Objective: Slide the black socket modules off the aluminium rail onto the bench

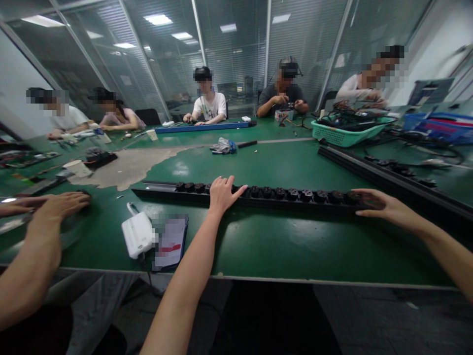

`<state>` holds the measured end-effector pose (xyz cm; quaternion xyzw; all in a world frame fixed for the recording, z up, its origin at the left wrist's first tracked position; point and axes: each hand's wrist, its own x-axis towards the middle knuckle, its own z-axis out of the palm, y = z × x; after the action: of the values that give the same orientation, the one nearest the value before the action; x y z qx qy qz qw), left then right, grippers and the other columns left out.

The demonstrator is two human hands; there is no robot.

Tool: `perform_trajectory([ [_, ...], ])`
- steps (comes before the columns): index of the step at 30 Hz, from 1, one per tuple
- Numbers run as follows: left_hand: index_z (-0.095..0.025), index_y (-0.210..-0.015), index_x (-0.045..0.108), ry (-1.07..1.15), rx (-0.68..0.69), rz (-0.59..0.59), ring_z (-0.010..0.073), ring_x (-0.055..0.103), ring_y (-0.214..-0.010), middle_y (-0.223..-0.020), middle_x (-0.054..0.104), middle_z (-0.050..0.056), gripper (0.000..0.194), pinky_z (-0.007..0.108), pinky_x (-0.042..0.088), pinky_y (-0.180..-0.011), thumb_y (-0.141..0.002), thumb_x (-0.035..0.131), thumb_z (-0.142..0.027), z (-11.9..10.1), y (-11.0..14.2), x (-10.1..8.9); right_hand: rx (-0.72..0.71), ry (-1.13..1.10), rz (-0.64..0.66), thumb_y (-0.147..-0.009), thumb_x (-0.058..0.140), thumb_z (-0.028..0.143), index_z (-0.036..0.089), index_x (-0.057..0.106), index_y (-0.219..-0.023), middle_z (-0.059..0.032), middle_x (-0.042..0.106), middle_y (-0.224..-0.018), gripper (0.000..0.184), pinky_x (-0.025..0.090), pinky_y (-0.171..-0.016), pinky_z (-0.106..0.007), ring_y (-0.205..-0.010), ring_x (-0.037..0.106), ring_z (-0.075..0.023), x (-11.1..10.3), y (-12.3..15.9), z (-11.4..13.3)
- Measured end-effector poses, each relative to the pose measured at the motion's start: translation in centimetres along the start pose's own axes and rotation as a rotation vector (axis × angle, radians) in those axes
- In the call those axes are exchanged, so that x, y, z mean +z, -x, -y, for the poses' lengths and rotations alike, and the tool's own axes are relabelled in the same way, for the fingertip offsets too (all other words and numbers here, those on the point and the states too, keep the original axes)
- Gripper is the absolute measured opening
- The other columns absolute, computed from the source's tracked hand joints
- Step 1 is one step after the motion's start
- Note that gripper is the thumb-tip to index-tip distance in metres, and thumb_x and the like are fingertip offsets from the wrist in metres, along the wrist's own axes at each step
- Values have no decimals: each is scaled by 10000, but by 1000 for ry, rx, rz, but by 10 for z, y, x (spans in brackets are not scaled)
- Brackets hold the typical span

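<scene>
A long black power strip (295, 200) with a row of round socket modules along its channel lies across the green table before me. My left hand (221, 193) rests over its middle, the fingers and thumb spread on top of the sockets. Around the strip's right end, my right hand (382, 204) has its thumb at the near side and its fingers at the far side. The channel's left end (158, 188) has no sockets in it. Parts of the strip under both hands are hidden.
A white power bank (137, 234) and a phone (170, 242) lie near the front edge. At left is a co-worker's hand (70, 203). Another black strip (399, 182), a green basket (347, 134) and gloves (223, 146) lie beyond. Several people sit around the table.
</scene>
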<state>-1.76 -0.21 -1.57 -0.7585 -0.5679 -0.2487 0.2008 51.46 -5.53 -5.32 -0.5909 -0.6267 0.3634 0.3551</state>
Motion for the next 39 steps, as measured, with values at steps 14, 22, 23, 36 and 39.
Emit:
perform_trajectory([
  [14,-215,-928,634,-63,-94,26,296,614,-922,-914,694,124,643,379,390,-778,-889,364,-798,6,-5,4,-66,-49,-163,-651,811,335,201,586,-1373,-159,537,-1478,768,380,-1151,-483,-1358,503,-352,28,-58,15],
  [22,-220,-802,621,-85,-96,4,283,605,-907,-867,679,117,611,355,384,-691,-913,373,-767,11,-3,5,-101,81,-176,-652,824,494,206,660,-1300,-107,684,-1284,727,525,-984,-534,-1086,667,-339,38,-63,24],
  [23,-220,-793,617,-79,-94,1,282,604,-904,-867,679,116,611,354,382,-686,-910,376,-769,12,-3,5,-95,107,-215,-658,816,533,199,673,-1279,-107,699,-1247,720,528,-973,-532,-1055,674,-333,39,-63,24],
  [36,-222,-784,648,-80,-37,-21,256,607,-881,-833,688,99,596,352,367,-689,-1007,279,-633,26,-11,22,-71,24,-487,-851,466,755,260,763,-913,-101,767,-1009,581,554,-882,-512,-1031,680,-351,50,-64,13],
  [39,-225,-783,659,-99,-25,-34,253,616,-881,-837,702,94,588,373,372,-746,-1027,267,-589,27,-11,23,-76,102,-528,-875,436,727,260,744,-852,-106,765,-1036,561,532,-925,-507,-1067,671,-349,53,-64,12],
])
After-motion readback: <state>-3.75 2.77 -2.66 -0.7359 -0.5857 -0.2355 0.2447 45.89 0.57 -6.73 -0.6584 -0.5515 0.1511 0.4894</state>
